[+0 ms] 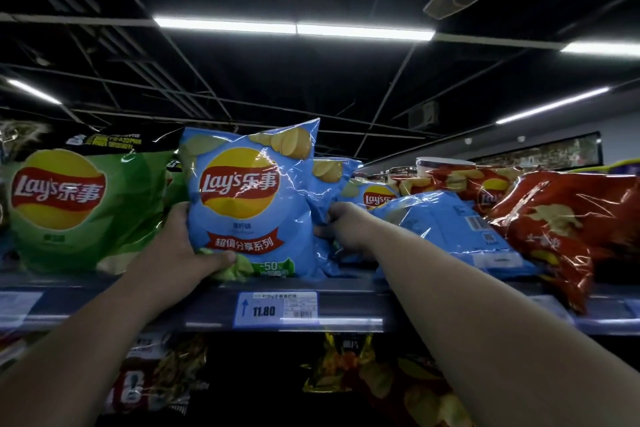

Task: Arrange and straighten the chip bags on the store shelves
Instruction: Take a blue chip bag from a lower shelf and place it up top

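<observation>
On grey shelf [346, 291], glossy crinkled blue bag [249, 191]

Chip bags in a row on the shelf [346, 310] across the middle of the frame.

The upright bag [249, 198] stands at centre, above the price tag [277, 308] on the shelf's front rail. My left hand [183, 250] is at its lower left corner. The left bag [79, 208] stands just beside it. My right hand [346, 229] is on the rear bag [332, 184], behind and right of the upright one. Further right the toppled bag [450, 236] lies flat, and the right bag [561, 232] leans over the rail. The lower bags [346, 371] sit beneath the shelf.
</observation>
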`<state>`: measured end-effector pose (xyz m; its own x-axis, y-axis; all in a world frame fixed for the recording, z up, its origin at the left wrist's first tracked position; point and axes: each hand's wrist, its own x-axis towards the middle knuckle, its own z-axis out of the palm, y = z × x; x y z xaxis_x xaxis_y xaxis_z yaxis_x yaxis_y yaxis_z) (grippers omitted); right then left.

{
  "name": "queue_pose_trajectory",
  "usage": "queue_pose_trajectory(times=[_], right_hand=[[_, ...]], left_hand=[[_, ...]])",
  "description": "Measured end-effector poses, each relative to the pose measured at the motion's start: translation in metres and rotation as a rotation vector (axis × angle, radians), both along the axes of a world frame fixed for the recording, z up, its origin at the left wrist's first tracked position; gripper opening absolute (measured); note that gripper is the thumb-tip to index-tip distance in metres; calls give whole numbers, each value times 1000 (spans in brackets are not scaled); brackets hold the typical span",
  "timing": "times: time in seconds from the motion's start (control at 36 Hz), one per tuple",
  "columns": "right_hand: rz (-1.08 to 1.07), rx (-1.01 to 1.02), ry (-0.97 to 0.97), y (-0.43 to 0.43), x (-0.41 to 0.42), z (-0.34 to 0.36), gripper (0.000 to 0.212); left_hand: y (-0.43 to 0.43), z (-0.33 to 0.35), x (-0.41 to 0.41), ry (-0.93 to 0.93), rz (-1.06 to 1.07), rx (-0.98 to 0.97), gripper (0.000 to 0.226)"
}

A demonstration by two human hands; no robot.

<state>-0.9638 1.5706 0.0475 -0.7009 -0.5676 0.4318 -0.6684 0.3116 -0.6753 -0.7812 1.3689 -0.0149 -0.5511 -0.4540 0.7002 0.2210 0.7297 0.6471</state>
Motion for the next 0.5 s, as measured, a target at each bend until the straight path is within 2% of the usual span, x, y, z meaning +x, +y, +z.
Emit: queue_pose_trajectory(times=[0.08,0.14,0.19,0.25,0.33,0.36,0.42,0.5], right_hand=[[-60,56,172,19,6,4,26],[-69,16,242,38,12,4,58],[-48,-75,349,60,19,0,75],[-91,-120,475,84,24,-6,81],[-403,-37,635,121,23,-12,84],[-525,3,629,133,19,-14,86],[-693,85,465,151,10,-17,103],[-744,243,207,161,0,-20,133]], left_hand=[[2,0,0,3,15,-38,93],[6,0,0,19,8,-67,93],[12,1,4,32,-9,-80,92],[17,-1,8,49,-7,-98,99],[22,-3,11,109,47,-151,114],[26,-5,10,140,72,-188,112],[36,-9,8,212,173,-328,102],[50,-10,6,262,376,-527,93]])
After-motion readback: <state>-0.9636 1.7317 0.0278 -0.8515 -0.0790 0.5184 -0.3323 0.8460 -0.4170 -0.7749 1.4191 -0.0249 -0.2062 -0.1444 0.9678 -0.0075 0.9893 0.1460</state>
